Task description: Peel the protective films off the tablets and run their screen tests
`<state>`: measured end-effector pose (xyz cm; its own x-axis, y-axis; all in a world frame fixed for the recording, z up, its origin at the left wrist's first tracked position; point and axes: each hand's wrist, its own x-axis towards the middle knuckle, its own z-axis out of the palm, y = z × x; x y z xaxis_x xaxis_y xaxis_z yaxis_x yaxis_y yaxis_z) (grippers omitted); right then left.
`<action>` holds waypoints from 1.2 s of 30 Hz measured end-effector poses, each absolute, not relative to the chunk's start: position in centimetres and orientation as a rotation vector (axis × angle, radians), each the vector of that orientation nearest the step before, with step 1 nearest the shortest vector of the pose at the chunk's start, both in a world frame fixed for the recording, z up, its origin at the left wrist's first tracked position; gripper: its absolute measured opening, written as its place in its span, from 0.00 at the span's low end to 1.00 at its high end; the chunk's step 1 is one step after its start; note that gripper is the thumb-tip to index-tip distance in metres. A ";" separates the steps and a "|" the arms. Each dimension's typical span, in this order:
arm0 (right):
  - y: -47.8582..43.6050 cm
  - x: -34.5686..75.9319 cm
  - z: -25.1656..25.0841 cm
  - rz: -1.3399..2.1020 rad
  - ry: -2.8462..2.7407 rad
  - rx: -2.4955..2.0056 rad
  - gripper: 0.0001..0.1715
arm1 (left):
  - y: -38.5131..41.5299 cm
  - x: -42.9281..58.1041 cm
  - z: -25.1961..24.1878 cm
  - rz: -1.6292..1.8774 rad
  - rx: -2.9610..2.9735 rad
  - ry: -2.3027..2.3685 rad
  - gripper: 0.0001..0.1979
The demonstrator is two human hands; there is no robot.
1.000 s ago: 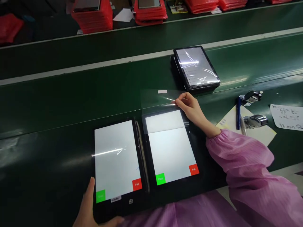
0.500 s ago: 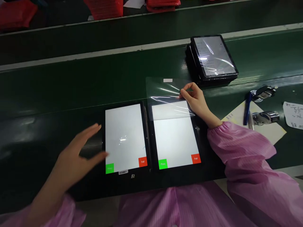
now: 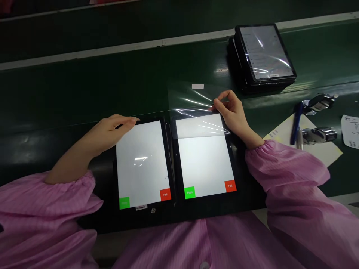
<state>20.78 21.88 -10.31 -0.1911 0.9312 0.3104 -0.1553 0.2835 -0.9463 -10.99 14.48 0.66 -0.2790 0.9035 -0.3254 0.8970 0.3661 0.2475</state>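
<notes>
R hand (image 3: pixel 234 112) pinching clear film (image 3: pixel 198 104) by rt edge; film overlaps top of rt tablet (image 3: pixel 207 164), extends beyond. L hand (image 3: pixel 108 134) at top-lt corner of lt tablet (image 3: pixel 143 164), fingertips close; can't tell if gripping. Step (my read): film handling; next needs steady hold. Rt scrn: "Pass" btn (image 3: pixel 190 192), "Fail" btn (image 3: pixel 230 186). Barcode label (image 3: pixel 141 207) illegible.

You wear a pink-purple, finely striped garment (image 3: pixel 174 246) with a pale button (image 3: pixel 204 265) in front; your baggy left sleeve (image 3: pixel 56 200) and right sleeve (image 3: pixel 288 170) gather into ruffled cuffs (image 3: pixel 256 145).
</notes>
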 end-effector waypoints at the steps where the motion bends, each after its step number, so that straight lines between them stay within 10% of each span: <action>1: 21.9 20.8 -10.3 1.178 -1.395 -0.786 0.22 | 14.3 -10.7 0.8 0.050 1.483 2.195 0.26; 7: 21.9 20.9 -10.3 1.133 -1.376 -0.856 0.26 | 10.2 -8.0 -1.2 0.155 2.341 2.174 0.19; 11: 21.8 20.9 -10.4 1.120 -1.375 -0.885 0.27 | 5.2 -3.8 -4.8 0.351 3.092 1.156 0.23; 19: 21.7 20.9 -10.4 1.094 -1.354 -0.897 0.24 | 7.3 -5.9 -5.2 0.018 3.156 1.777 0.27; 24: 21.7 20.8 -10.2 1.091 -1.352 -0.892 0.20 | 12.4 -7.8 -1.7 -0.154 2.030 2.288 0.28; 36: 21.8 21.0 -10.2 1.117 -1.373 -0.827 0.16 | 14.8 -8.2 -2.8 0.896 2.367 1.733 0.13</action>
